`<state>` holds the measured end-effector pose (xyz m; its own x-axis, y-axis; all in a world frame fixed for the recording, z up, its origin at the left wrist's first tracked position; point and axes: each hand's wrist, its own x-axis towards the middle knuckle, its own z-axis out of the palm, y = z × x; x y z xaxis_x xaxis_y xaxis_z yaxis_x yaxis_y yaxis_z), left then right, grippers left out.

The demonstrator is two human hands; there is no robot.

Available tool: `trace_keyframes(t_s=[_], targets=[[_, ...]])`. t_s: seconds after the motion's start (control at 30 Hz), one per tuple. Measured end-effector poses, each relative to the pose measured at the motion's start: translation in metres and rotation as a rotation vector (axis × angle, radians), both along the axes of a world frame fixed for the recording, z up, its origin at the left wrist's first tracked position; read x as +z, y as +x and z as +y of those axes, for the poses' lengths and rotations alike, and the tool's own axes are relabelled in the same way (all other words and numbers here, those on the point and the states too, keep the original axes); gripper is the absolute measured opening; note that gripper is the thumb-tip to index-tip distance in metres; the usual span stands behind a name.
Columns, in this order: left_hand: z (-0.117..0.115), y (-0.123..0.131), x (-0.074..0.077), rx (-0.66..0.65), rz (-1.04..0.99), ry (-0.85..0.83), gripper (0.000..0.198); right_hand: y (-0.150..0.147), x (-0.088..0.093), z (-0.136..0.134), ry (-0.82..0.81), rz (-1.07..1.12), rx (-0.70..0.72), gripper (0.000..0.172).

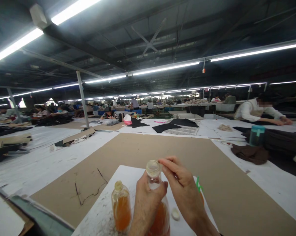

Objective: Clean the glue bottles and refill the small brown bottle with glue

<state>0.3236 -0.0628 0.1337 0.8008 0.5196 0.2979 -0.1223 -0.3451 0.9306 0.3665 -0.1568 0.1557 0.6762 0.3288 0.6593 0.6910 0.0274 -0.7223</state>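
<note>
My left hand (148,196) is wrapped round the neck of a clear bottle (160,216) that holds orange-red liquid. The bottle's wide mouth (153,167) is uncovered and faces up toward me. At the right side of that rim, the fingertips of my right hand (181,188) are pinched together; whether anything small is between them is hidden. To the left stands a smaller clear bottle (121,209) of orange liquid with a yellowish top. A round white cap (175,214) lies on the white sheet, right of the held bottle. Behind my right wrist a green and orange object (199,185) partly shows.
Under the bottles lies a smudged white sheet (96,219) on brown paper (108,150). Eyeglasses (86,196) rest at left. A teal-lidded container (257,135) and brown cloth (249,154) are at right. A co-worker (251,109) leans over the far right table. Black cloth pieces (167,127) lie ahead.
</note>
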Motion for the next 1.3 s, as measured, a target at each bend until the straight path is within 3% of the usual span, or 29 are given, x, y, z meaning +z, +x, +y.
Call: trace_keyframes(t_s=[0.17, 0.3, 0.57, 0.83, 0.9, 1.0, 1.07, 1.17, 1.3], targets=[[-0.001, -0.001, 0.001, -0.043, -0.038, -0.032, 0.008, 0.003, -0.002, 0.005, 0.325, 0.592, 0.33, 0.014], [-0.001, -0.001, 0.0, -0.05, -0.051, -0.024, 0.008, 0.006, -0.003, 0.015, 0.524, 0.843, 0.395, 0.027], [-0.003, -0.001, 0.001, 0.011, -0.002, 0.001, 0.006, 0.006, -0.004, 0.018, 0.39, 0.659, 0.231, 0.021], [0.001, 0.001, -0.002, -0.004, -0.016, -0.017, 0.011, 0.004, -0.004, 0.005, 0.383, 0.688, 0.472, 0.025], [0.002, 0.002, -0.004, 0.005, -0.009, -0.016, 0.012, 0.005, -0.002, 0.001, 0.318, 0.631, 0.396, 0.024], [0.003, 0.003, -0.007, 0.013, 0.002, -0.006, 0.013, 0.005, -0.001, -0.002, 0.182, 0.348, 0.078, 0.02], [0.003, 0.003, -0.008, 0.007, 0.006, -0.003, 0.012, 0.003, -0.003, -0.003, 0.095, 0.151, -0.045, 0.02], [0.003, 0.003, -0.006, 0.006, -0.006, -0.008, 0.01, 0.0, -0.007, -0.002, 0.015, 0.04, -0.058, 0.026], [0.001, 0.0, -0.001, 0.003, -0.007, -0.024, 0.012, -0.004, -0.01, 0.001, 0.017, 0.078, -0.051, 0.03]])
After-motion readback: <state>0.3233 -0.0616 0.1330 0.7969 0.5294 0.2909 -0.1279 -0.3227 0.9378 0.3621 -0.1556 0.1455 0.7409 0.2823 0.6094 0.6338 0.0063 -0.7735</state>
